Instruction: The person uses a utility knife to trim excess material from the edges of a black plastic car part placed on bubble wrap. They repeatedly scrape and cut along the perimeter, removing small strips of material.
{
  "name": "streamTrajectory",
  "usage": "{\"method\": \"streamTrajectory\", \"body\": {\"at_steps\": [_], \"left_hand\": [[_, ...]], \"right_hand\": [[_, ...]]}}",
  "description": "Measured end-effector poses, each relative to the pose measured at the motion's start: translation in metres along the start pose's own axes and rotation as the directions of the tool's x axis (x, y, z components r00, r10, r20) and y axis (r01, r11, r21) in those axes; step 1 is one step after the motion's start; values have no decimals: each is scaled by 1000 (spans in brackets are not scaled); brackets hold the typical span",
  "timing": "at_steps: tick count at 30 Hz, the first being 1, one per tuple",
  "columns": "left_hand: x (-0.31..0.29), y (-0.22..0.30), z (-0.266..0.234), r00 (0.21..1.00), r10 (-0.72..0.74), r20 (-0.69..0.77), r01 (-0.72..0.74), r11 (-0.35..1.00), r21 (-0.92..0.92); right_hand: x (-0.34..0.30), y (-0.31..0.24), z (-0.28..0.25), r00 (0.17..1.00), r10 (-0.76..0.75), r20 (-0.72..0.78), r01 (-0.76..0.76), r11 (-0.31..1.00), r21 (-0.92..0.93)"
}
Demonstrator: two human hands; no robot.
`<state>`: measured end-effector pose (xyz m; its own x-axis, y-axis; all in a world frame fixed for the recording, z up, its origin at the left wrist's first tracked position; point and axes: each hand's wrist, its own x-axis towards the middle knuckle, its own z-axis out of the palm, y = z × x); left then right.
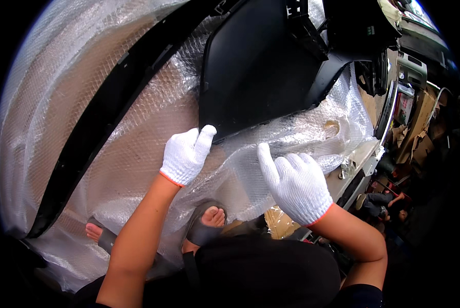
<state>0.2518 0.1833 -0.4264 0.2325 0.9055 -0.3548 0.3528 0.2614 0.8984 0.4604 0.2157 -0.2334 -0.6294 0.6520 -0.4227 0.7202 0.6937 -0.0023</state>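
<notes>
Both of my hands wear white knitted gloves with orange cuffs. A large black molded plastic panel [258, 66], like a car body part, lies on bubble wrap [137, 133]. Its near left corner is in my left hand [184, 154], with the thumb on top and the other fingers curled by the edge. Apart from the panel, to the right, my right hand [298, 187] is over the bubble wrap. Its thumb is stretched out and the other fingers curl under, so what they hold, if anything, is hidden.
A long curved black strip [101, 118] runs along the left over the bubble wrap. My sandaled feet [209, 220] stand on the wrap. More black parts [363, 31] are at the far right. Cardboard [420, 133] and clutter lie beyond, with another person [381, 203] lower right.
</notes>
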Motion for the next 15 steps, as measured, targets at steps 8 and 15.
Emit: {"method": "streamTrajectory", "body": {"at_steps": [8, 15], "left_hand": [[3, 32, -4, 933, -12, -360, 27, 999, 37], [55, 103, -50, 768, 452, 454, -639, 591, 493]], "right_hand": [[-31, -20, 83, 576, 811, 107, -378, 148, 914], [-29, -27, 127, 480, 829, 289, -68, -293, 954]]}}
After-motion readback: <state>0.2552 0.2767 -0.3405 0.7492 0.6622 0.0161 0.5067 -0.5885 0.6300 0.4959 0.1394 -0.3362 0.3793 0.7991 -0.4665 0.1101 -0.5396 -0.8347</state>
